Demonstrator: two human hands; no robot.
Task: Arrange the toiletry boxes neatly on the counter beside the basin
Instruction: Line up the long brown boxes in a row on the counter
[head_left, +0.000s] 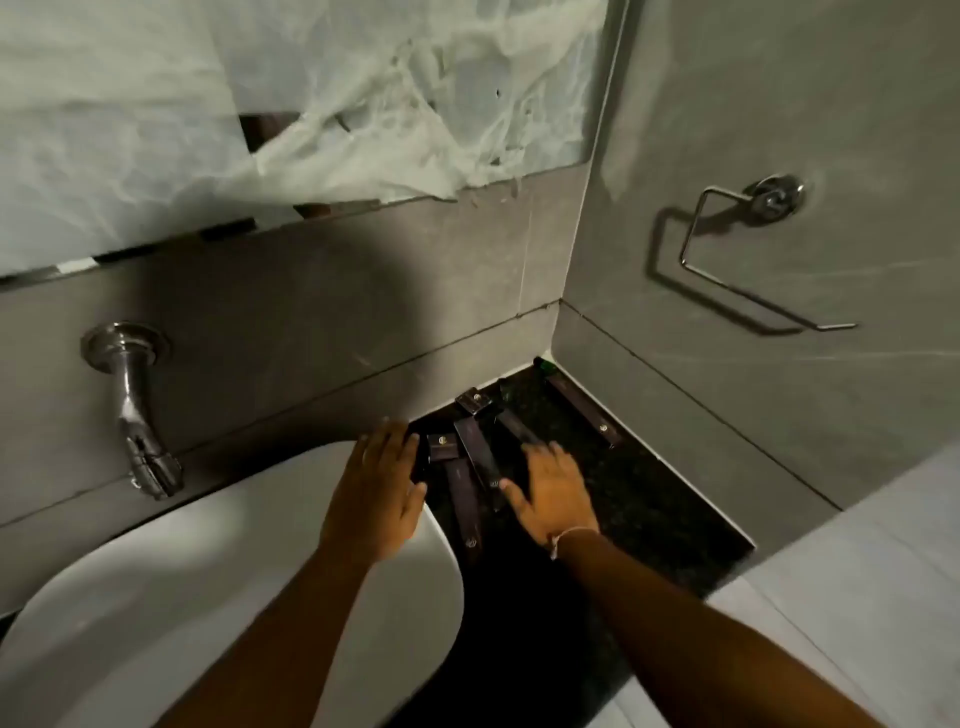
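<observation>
Fingers (387, 441) spread beside slim dark matte boxes (465, 493) on speckled counter (649, 499).

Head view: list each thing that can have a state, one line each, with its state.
Left hand: open, flat, at the basin's edge, holding nothing.
Right hand: open, blurred, fingers spread over the boxes.
Boxes: closed, lying scattered and askew on the counter.
Long box: lying flat along the right wall.
Tap: no water running.
Towel ring: empty.
Basin: empty.

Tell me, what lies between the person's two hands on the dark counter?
In the head view, two long dark boxes lie between the left hand and right hand, one crossing the other, on the counter.
</observation>
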